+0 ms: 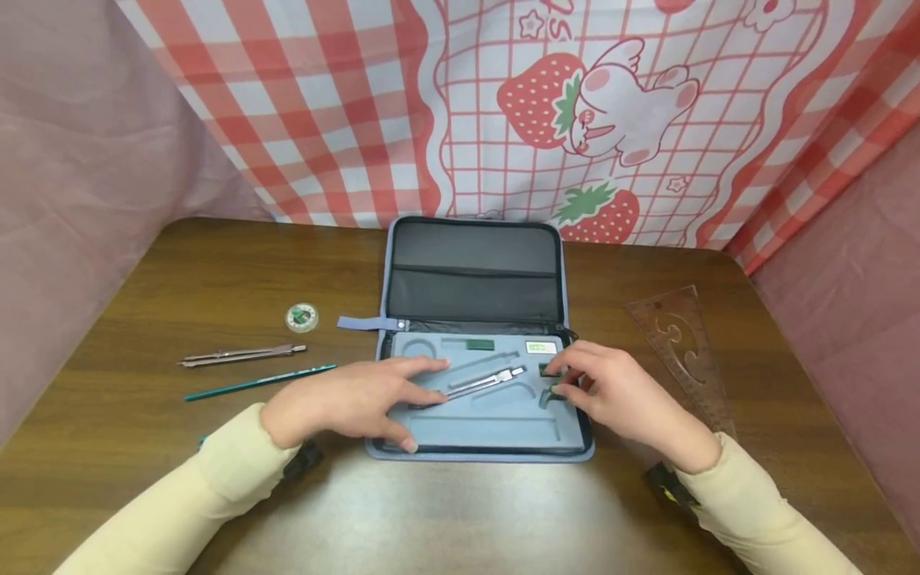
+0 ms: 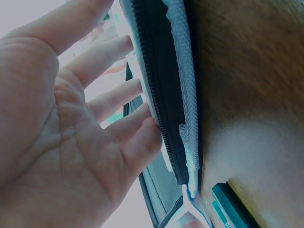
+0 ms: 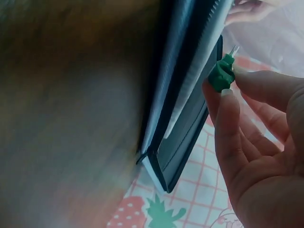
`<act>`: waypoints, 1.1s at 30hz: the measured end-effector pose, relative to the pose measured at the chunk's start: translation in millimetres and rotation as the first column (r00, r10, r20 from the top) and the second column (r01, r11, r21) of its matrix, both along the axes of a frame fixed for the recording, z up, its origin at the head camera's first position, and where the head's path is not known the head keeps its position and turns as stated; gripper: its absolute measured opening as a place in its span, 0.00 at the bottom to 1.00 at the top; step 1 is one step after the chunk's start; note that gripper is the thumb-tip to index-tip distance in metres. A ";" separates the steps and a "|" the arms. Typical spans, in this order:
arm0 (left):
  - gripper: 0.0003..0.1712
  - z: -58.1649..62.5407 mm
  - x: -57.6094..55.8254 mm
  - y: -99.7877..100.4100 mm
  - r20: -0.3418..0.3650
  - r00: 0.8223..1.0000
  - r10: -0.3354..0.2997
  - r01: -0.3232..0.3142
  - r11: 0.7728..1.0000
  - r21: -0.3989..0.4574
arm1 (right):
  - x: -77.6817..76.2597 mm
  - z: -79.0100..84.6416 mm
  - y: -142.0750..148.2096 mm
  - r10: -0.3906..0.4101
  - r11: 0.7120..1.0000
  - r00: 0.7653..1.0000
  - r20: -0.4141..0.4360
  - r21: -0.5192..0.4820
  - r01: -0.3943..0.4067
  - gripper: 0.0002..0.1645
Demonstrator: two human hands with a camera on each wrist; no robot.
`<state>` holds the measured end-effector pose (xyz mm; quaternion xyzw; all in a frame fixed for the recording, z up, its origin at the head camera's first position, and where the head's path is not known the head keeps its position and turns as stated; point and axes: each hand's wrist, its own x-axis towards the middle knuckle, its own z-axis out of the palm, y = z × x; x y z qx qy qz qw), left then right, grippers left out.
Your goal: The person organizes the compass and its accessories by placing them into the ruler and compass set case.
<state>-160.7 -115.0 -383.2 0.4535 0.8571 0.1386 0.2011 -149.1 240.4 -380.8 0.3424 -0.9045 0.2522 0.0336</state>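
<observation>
A zippered case (image 1: pixel 474 458) lies unfolded on the table, with a pale blue tray (image 1: pixel 467 435) of shaped recesses in its near half. My left hand (image 1: pixel 352 399) rests over the tray's left side with fingers spread, its fingertips by a silver compass (image 1: pixel 489 383) lying across the tray. Over the tray's right edge, my right hand (image 1: pixel 618 391) pinches a small green plastic piece with a thin metal tip (image 3: pixel 222 76) between thumb and fingers. Along the tray's top sit a dark green block (image 1: pixel 480 345) and a white-and-green rectangular piece (image 1: pixel 541 347).
Left of the case lie a round clear container (image 1: pixel 301 317) with green contents, a slim metal drawing instrument (image 1: pixel 244 354) and a teal pencil (image 1: pixel 259 383). A transparent set square (image 1: pixel 679 343) is on the right, partly behind the right arm. A strawberry-print cloth (image 1: pixel 467 120) hangs behind.
</observation>
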 end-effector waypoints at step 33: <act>0.38 2.1 0.5 -0.5 0.015 1.000 0.010 -0.010 1.000 -0.006 | -7.2 -12.4 8.1 -0.164 0.986 0.948 0.274 0.050 0.157 0.09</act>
